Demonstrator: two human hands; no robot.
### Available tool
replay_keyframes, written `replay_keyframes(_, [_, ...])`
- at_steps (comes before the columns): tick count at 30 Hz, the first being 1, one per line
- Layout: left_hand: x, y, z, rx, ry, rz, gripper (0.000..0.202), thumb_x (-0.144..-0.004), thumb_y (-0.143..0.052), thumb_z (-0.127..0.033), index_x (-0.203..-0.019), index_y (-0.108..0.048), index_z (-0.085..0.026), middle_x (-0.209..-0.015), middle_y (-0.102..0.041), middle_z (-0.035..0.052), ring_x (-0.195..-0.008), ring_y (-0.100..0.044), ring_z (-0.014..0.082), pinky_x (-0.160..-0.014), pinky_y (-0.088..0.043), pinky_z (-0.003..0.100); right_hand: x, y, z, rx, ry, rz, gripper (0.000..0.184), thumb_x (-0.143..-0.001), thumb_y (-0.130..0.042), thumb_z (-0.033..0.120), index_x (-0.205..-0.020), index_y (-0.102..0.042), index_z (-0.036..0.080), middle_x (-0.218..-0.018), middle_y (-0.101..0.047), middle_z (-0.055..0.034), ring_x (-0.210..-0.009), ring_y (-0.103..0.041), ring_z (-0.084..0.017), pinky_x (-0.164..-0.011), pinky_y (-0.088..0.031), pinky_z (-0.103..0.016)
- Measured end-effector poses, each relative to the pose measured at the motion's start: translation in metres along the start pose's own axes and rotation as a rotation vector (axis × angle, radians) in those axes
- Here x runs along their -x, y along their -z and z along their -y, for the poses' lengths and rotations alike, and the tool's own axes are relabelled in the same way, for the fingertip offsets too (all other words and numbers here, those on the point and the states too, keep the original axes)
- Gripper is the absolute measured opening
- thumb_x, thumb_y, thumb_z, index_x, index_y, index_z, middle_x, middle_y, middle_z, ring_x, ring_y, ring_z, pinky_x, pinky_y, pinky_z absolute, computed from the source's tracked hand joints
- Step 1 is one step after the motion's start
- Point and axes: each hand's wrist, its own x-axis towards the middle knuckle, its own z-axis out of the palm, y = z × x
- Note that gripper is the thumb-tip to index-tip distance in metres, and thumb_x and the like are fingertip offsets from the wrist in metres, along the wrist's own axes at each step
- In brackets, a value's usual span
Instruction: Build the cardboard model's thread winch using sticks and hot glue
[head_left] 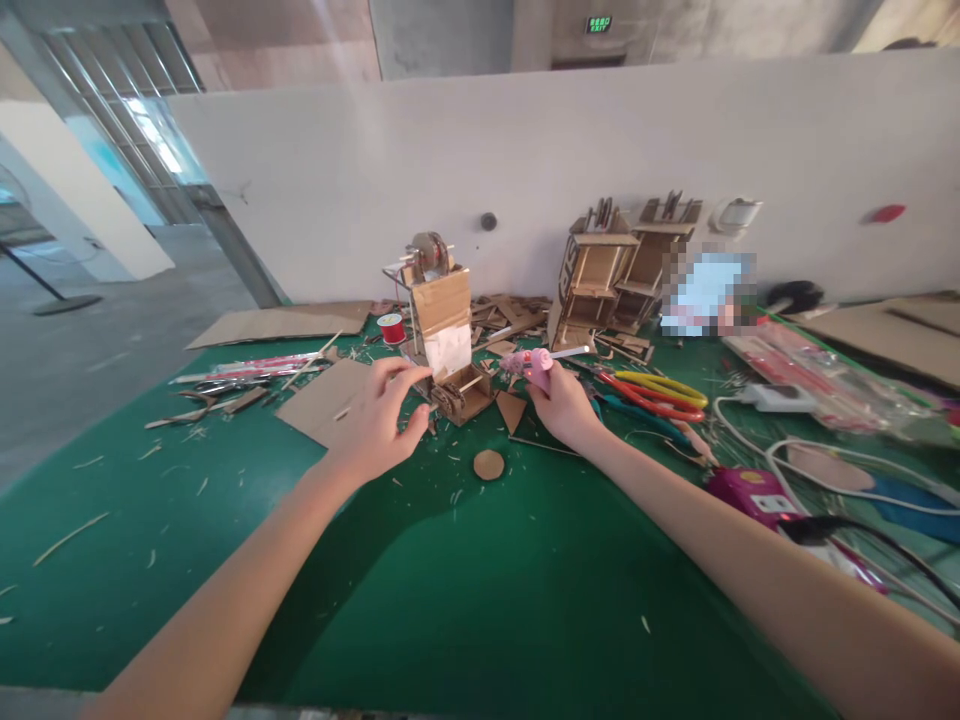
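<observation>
A pink hot glue gun (531, 366) is gripped in my right hand (561, 402), with a white glue stick (570, 352) sticking out of its back. Its nozzle points left toward a cardboard model (442, 305), which has a wheel-like drum on top and a low box at its foot. My left hand (381, 420) hovers at the model's left side, thumb and fingers apart; whether a fingertip touches the box I cannot tell. A round cardboard disc (489, 464) lies flat on the green table between my forearms.
Two taller cardboard frames (600, 265) stand by the wall, with scraps (510, 320) beside them. A red thread spool (391, 328) sits left of the model. Rightward lie yellow- and orange-handled pliers (652, 392), white cables (750, 450) and a purple power strip (754, 492).
</observation>
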Motion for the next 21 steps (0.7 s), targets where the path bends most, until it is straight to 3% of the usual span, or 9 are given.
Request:
replay_keyframes(6, [0.001, -0.009, -0.010, -0.079, -0.098, 0.007, 0.041, -0.085, -0.058, -0.028, -0.125, -0.047, -0.030, -0.124, -0.039, 0.0100, -0.120, -0.044, 0.0281, -0.099, -0.043, 0.047, 0.003, 0.009, 0.003, 0.023, -0.012, 0.043, 0.032, -0.084, -0.052, 0.028, -0.112, -0.052, 0.015, -0.103, -0.067, -0.0137, -0.092, -0.063, -0.027, -0.074, -0.046, -0.033])
replay_keyframes(13, [-0.001, -0.019, -0.022, -0.116, -0.091, 0.064, 0.031, -0.086, -0.054, -0.023, -0.117, -0.053, -0.025, -0.123, -0.043, 0.0106, -0.120, -0.045, 0.0287, -0.103, -0.041, 0.051, 0.009, 0.022, 0.013, 0.031, -0.022, 0.088, 0.022, -0.085, -0.050, 0.028, -0.103, -0.050, 0.016, -0.098, -0.068, -0.0150, -0.088, -0.064, -0.028, -0.068, -0.044, -0.031])
replay_keyframes(21, [-0.001, -0.021, -0.020, -0.109, -0.083, 0.082, 0.025, -0.087, -0.052, -0.021, -0.112, -0.055, -0.023, -0.122, -0.044, 0.0106, -0.118, -0.047, 0.0274, -0.102, -0.042, 0.048, 0.012, 0.027, 0.015, -0.014, 0.004, 0.096, 0.011, -0.089, -0.044, 0.022, -0.095, -0.051, 0.017, -0.093, -0.069, -0.0160, -0.083, -0.065, -0.027, -0.065, -0.043, -0.030])
